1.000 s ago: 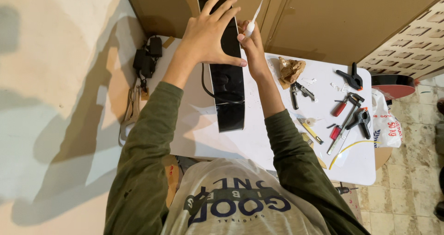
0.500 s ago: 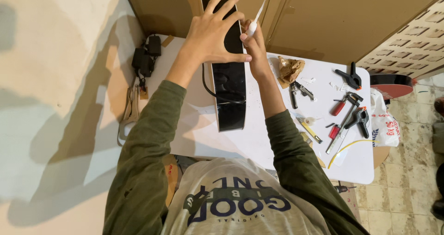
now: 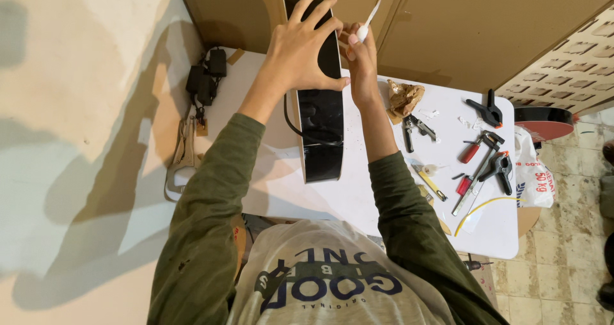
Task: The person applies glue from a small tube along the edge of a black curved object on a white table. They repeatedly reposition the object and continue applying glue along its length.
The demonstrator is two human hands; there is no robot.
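Fingers of my left hand [image 3: 300, 50] were spread open and pressed flat on the black panel [image 3: 320, 123], which stood on edge on the white table [image 3: 358, 197] and ran from under my palm back toward my chest. My right hand [image 3: 362, 63] was closed around a white nozzle [image 3: 368, 23], its tip pointing up and away, just beside the panel's right edge. A black cable [image 3: 289, 121] looped below my left wrist. Right of my right forearm lay crumpled brown paper [image 3: 403, 98], pliers [image 3: 416, 128], a red-handled screwdriver [image 3: 472, 151] and black clamps [image 3: 489, 110]. Cardboard boxes [image 3: 460, 31] stood beyond both hands.
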